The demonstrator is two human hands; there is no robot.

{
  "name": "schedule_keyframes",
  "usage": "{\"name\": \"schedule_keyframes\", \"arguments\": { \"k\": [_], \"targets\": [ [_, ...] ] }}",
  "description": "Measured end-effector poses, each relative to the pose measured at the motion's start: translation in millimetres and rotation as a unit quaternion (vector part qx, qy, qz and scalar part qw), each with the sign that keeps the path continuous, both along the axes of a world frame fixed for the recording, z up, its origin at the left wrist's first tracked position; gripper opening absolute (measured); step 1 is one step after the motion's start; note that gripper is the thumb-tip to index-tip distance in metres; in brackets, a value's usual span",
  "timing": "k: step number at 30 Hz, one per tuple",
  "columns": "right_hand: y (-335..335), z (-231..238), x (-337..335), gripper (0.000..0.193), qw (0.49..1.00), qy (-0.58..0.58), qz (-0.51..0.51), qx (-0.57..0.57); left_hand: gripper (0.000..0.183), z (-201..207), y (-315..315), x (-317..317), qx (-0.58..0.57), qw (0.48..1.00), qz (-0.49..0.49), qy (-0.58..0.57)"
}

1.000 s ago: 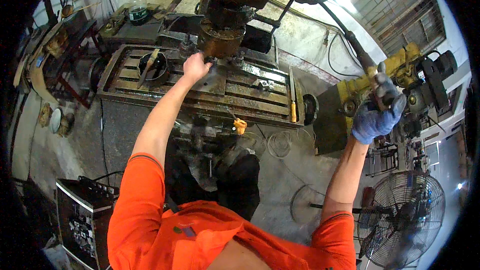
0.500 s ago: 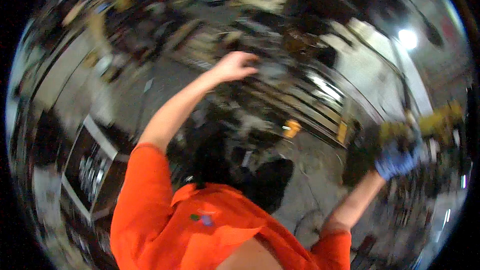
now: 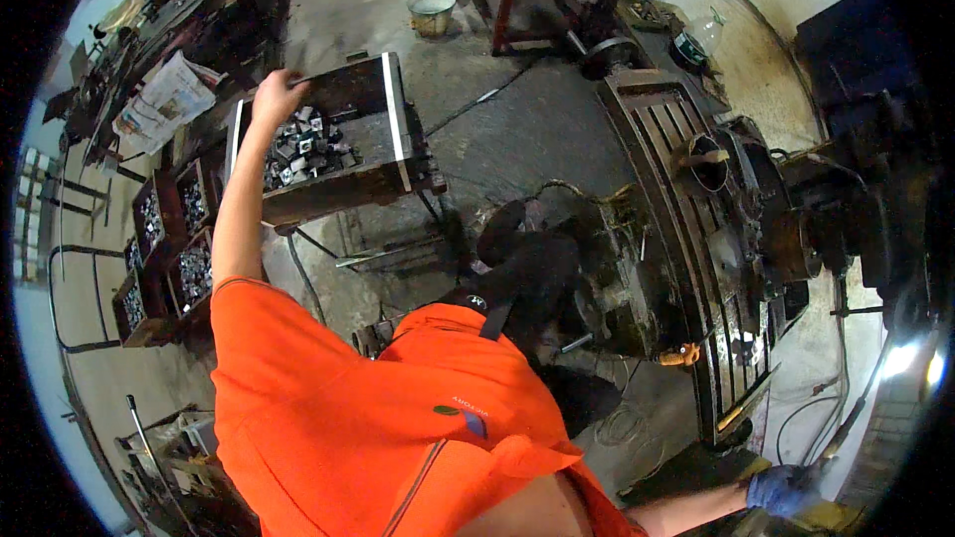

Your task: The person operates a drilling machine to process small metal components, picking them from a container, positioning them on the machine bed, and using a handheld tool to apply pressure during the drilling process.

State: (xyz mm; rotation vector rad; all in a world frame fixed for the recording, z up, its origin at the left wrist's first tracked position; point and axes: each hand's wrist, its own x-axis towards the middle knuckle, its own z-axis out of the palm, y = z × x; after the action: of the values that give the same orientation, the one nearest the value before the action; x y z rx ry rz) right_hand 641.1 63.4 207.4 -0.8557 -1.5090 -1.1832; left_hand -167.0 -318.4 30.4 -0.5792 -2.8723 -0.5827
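My bare left hand point(image 3: 275, 99) is stretched out over the left, far part of a dark metal bin point(image 3: 343, 189). Its fingers are curled closed, with a small dark bit at the fingertips that I cannot make out. Below and right of it, a heap of small metal blocks point(image 3: 303, 149) lies in the bin. At the lower right my right hand point(image 3: 781, 490) wears a blue glove. Beside it a dark rod-like handle point(image 3: 846, 428) slants up. The gloved fingers are blurred and partly lost in shadow, so their grip does not show.
On the right stands a machine with a slotted table point(image 3: 686, 229) and an orange-brown handle point(image 3: 679, 355). Several boxes of small metal parts point(image 3: 194, 268) stand at the left. Beyond are a bucket point(image 3: 431, 12) and a dark red stand point(image 3: 507, 0). Cable point(image 3: 622, 426) lies on the floor.
The view has swung left, from the machine to the metal bin. My left hand has come from in front of the machine to over the bin. My gloved right hand sits lower in view.
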Motion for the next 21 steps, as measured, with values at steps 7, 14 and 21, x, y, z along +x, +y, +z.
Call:
{"name": "schedule_keyframes", "arguments": {
  "k": [7,14,21],
  "targets": [
    [-19.4,-12.8,-24.5,0.014,0.995,0.051,-0.086,-0.021,0.045,-45.4,-38.8,6.3,-0.152,0.972,0.142,-0.104],
    [-14.6,-29.2,9.4,0.03,0.971,0.164,0.008,-0.171,0.034,-66.0,-25.1,-14.0,-0.219,0.961,0.111,-0.125],
    [-19.9,1.6,-35.3,0.02,0.939,0.264,0.126,-0.181,0.043,-69.9,-43.9,-29.9,-0.191,0.978,0.043,-0.078]
  ]
}}
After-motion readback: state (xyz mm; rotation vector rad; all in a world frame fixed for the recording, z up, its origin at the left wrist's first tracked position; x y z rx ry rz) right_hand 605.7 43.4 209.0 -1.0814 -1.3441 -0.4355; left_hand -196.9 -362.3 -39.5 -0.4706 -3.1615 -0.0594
